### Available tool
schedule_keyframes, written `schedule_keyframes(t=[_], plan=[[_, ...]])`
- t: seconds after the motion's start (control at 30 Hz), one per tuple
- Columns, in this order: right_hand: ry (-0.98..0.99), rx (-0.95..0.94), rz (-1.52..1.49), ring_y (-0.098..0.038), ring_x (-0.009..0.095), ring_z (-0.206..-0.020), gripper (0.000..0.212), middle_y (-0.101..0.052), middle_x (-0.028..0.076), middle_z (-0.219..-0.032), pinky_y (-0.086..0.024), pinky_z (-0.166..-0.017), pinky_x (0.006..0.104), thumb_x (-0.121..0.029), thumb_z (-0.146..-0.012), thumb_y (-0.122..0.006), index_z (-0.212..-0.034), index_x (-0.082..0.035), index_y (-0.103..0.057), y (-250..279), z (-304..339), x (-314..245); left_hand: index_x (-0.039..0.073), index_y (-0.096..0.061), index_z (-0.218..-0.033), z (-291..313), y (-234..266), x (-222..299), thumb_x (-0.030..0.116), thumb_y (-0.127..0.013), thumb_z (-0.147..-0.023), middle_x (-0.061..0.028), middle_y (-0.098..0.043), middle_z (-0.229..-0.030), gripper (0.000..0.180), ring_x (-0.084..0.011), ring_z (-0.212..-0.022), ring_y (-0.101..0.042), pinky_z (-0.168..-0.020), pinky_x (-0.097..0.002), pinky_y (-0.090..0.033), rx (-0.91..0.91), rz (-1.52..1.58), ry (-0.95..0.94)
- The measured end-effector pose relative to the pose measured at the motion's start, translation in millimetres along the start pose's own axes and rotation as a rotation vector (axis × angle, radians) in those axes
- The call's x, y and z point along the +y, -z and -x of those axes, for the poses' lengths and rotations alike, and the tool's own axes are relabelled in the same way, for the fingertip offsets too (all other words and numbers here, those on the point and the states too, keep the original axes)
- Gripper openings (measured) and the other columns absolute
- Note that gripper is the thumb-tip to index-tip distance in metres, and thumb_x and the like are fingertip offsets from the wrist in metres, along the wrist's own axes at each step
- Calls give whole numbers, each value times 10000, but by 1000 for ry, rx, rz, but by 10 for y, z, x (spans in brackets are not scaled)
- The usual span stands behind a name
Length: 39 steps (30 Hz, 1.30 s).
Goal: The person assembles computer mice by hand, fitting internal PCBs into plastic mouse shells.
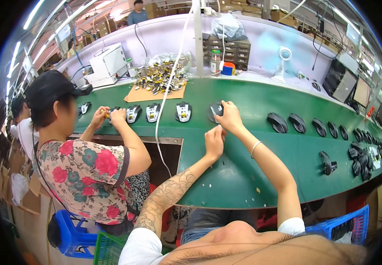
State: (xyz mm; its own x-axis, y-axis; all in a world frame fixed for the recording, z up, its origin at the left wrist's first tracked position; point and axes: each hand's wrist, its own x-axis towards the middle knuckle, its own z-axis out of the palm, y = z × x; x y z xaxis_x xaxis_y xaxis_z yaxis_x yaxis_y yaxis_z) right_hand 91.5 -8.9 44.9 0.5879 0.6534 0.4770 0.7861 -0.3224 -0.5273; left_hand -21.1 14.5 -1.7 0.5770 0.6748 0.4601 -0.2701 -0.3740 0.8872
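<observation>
Over the green bench, my right hand (230, 116) has its fingers closed on the right side of a dark computer mouse (213, 113), which looks slightly blurred. Just below and nearer to me is my left hand (215, 142), its fingers curled together in a pinch. Whatever lies in that pinch, if anything, is too small to make out. To the left stand mouse bases with pale, uncovered insides, the nearest mouse base (183, 112) apart from my hands. Black finished-looking mice (277, 123) form a row on the right.
At left a co-worker (85, 163) handles another mouse. Small metallic parts (160, 76) are heaped on cardboard behind. A white cable (159, 119) hangs across the green bench (239, 176). One mouse (327, 162) lies apart near a pile of black shells (361, 161). A small white fan (282, 64) stands behind.
</observation>
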Motion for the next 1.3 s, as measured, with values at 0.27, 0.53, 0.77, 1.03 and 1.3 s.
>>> schedule_keyframes(t=[0.27,0.53,0.77,1.03,1.3], plan=[[-130,-97,295,-576,390,-918,491,-579,270,-947,-487,-810,431,-300,-702,-701,-977,84,-565,-498,-270,82,-33,-544,-620,0,37,53,246,-412,-918,-69,-414,-469,429,-122,-447,-392,-445,-312,-299,24,-67,-118],[-319,-444,248,-597,357,-974,395,-602,231,-1061,-500,-826,393,-261,-734,-674,-1010,17,-619,-416,-643,116,-24,-553,-624,-3,67,161,268,-416,-922,-83,-402,-470,439,-139,-441,-393,-447,-317,-307,-61,-100,-104],[-366,-583,334,-463,318,-1181,539,-453,211,-1296,-392,-958,434,-335,-816,-607,-1201,28,-503,-469,-639,7,-2,-554,-620,-23,136,90,293,-405,-921,-137,-446,-468,447,-237,-418,-463,-453,-364,-327,-63,-148,-71],[-507,-386,321,-435,330,-1200,634,-401,188,-1341,-391,-962,440,-346,-822,-612,-1301,8,-396,-647,-564,288,3,-549,-615,-34,-1,106,286,-404,-921,-135,-463,-471,441,-258,-417,-474,-455,-374,-338,-6,-159,-102],[-439,-199,148,-620,332,-952,417,-638,197,-996,-510,-814,387,-232,-615,-757,-957,-20,-648,-312,-447,92,56,-586,-878,-90,72,40,296,-460,-878,-91,-580,-880,271,-266,-928,-509,-749,-372,-371,159,-453,-232]])
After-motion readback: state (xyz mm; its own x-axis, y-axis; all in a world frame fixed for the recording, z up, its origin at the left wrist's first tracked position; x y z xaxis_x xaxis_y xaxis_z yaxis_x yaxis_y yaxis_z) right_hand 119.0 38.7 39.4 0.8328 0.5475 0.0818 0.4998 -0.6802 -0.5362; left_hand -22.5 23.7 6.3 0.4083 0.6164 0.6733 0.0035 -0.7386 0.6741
